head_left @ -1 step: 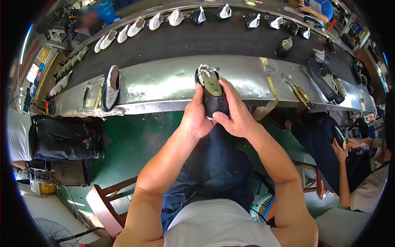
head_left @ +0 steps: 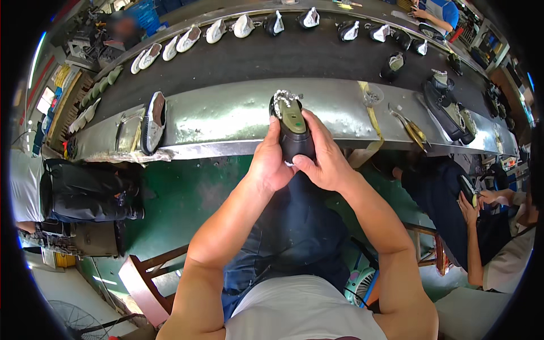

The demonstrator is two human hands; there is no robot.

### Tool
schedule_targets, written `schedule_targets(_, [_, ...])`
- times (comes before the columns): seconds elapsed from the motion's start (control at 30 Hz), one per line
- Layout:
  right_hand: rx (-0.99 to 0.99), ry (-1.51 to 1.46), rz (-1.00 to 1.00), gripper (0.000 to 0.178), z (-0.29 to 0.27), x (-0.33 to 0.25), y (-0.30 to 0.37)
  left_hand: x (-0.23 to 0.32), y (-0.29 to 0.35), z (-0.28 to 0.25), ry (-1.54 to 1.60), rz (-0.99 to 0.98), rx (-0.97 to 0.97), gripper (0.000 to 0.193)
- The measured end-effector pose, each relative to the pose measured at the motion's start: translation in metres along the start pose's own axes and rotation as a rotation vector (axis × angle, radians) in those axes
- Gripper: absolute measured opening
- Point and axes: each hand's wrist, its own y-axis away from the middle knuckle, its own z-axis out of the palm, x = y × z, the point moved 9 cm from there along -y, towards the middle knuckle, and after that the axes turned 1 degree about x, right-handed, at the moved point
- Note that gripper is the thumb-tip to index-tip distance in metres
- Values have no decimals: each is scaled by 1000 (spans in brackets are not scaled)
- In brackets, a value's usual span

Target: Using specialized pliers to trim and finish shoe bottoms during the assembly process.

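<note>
Over the lap, just in front of the metal bench point(head_left: 226, 122): black shoe point(head_left: 296, 136) clamped between left hand point(head_left: 271, 165) and right hand point(head_left: 327, 164), both closed on its sides, olive insole and white lacing turned up. Against the earlier view, no shift to see: same grip, same place, same tilt. Judged as handling in progress, shoe not yet set down.

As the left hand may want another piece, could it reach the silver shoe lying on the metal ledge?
Probably yes: the silver shoe lies unobstructed on its side, but the left hand now holds the black shoe.
</note>
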Motion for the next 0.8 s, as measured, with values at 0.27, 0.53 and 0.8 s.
schedule_targets(0.27, [239, -459, 503, 78, -23, 63, -9, -3, -36, 16, -348, 59, -67, 60])
schedule_targets(0.53, [635, -1000, 782, 41, -150, 216, -61, 64, -76, -6, -734, 205, -27, 61])
schedule_targets(0.8, [-53, 560, 610, 76, -220, 391, -63, 129, -188, -42, -985, 282, 112, 38])
